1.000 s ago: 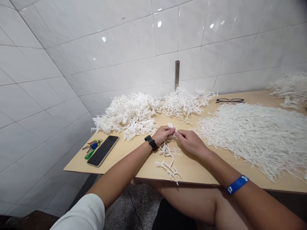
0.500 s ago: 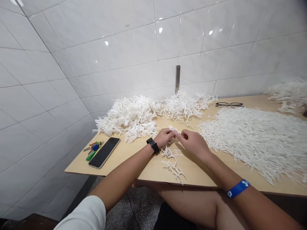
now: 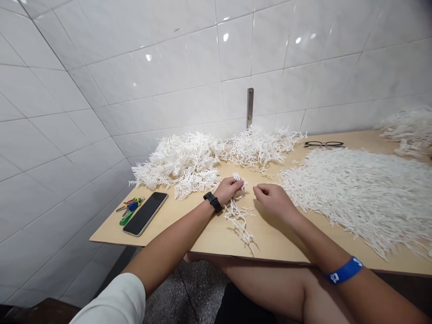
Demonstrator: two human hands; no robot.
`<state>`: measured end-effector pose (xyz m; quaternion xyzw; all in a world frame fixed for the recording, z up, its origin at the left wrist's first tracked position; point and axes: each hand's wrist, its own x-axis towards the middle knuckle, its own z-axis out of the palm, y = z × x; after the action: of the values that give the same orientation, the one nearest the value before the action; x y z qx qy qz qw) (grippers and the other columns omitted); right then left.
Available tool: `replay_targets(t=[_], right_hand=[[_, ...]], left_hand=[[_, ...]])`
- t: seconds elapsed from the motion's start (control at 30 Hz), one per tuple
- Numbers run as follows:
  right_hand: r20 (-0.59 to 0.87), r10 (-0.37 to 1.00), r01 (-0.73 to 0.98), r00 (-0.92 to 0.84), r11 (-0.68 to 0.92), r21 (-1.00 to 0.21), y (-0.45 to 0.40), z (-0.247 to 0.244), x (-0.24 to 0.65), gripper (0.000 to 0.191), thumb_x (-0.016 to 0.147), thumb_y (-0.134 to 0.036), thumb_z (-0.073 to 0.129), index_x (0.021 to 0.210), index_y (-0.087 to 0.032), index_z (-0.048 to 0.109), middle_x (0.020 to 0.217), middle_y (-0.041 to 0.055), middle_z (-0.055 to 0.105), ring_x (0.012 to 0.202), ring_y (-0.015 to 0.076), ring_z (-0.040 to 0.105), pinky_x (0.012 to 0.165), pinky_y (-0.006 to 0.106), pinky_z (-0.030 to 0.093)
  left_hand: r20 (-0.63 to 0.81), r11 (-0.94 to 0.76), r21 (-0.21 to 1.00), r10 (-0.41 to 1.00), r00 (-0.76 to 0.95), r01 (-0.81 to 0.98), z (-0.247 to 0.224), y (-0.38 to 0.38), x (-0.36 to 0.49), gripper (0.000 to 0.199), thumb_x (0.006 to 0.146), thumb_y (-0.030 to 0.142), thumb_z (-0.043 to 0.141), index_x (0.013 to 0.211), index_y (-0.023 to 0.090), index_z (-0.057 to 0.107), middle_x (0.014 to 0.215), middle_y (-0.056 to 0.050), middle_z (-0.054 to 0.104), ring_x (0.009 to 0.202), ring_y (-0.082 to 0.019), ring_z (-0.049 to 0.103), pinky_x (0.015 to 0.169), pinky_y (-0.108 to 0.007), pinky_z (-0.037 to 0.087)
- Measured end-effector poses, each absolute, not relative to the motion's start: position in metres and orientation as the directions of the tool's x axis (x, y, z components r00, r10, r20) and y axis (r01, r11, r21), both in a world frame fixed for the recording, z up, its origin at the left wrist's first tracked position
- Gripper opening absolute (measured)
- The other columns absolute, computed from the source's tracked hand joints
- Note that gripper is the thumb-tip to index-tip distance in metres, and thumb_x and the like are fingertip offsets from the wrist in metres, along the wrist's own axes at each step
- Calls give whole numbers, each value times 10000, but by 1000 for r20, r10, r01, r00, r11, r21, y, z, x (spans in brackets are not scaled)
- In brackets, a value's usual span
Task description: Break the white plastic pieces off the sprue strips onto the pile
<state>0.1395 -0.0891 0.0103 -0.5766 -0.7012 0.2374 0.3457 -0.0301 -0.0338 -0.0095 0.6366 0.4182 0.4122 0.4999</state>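
My left hand (image 3: pixel 228 191), with a black watch at its wrist, pinches a small white branched plastic piece (image 3: pixel 237 177) whose prongs poke out past the fingertips. A short gap to the right, my right hand (image 3: pixel 275 199) has thumb and fingers pressed together; whatever is between them is too small or hidden to make out. Below the left hand, bare branched white stems (image 3: pixel 240 220) lie on the table near its front edge. The large spread of small, thin white pieces (image 3: pixel 364 193) lies to the right of my right hand.
Tangled heaps of white branched pieces (image 3: pixel 185 157) line the back of the wooden table (image 3: pixel 199 231). A phone (image 3: pixel 146 213) and keys (image 3: pixel 131 205) lie at left. Glasses (image 3: pixel 324 144) rest at back right, near another white pile (image 3: pixel 408 130). A tiled wall (image 3: pixel 189 90) stands behind.
My right hand has moved away to the right from my left hand, opening a gap between them. The left hand has shifted slightly left, still pinching the branched piece.
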Motion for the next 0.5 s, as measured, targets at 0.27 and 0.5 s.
replay_targets(t=[0.27,0.5], right_hand=[[244,955,600,-171,297,-743,-83,7,142,320,860,-474,442,735,-208,570,661,19,594,619,161,485,568,275,302],[230,958,591,-172,287,-754,-84,9,134,337,810,-371,451,535,-202,353,494,-32,380,517,112,336,513,270,219]], left_hand=[[126,-231,956,879,460,179,-8,-37,-29,522,696,636,622,608,133,516,526,48,395,504,-60,326,507,-228,254],[92,-141,987,886,455,74,-7,-39,-27,531,668,630,665,582,136,490,489,61,350,473,-48,285,486,-223,215]])
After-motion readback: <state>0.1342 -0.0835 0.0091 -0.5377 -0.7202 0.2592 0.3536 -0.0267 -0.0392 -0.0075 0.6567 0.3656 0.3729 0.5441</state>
